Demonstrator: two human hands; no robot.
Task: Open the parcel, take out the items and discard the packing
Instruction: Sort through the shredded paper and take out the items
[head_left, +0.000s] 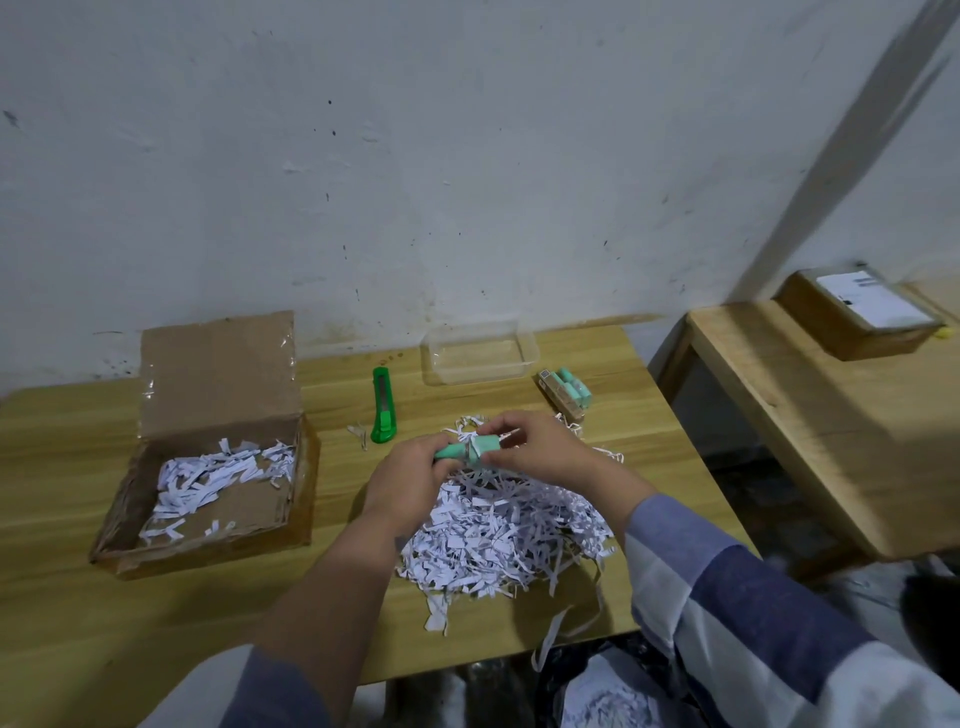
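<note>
An open cardboard parcel (124, 514) lies at the left of the wooden table, lid flap up, with some white shredded paper (218, 478) inside. A large heap of shredded paper (498, 535) lies in the table's middle. Above that heap both hands hold a small mint-green item (470, 448). My left hand (410, 478) grips its left end and my right hand (535, 447) pinches its right end. More mint-green items and a small brown box (566, 397) lie at the back right.
A green utility knife (383, 405) lies behind the heap. A clear plastic container (478, 353) stands near the wall. A second table at right carries a sealed parcel (857, 317). A black bag with shredded paper (608, 691) sits below the table's front edge.
</note>
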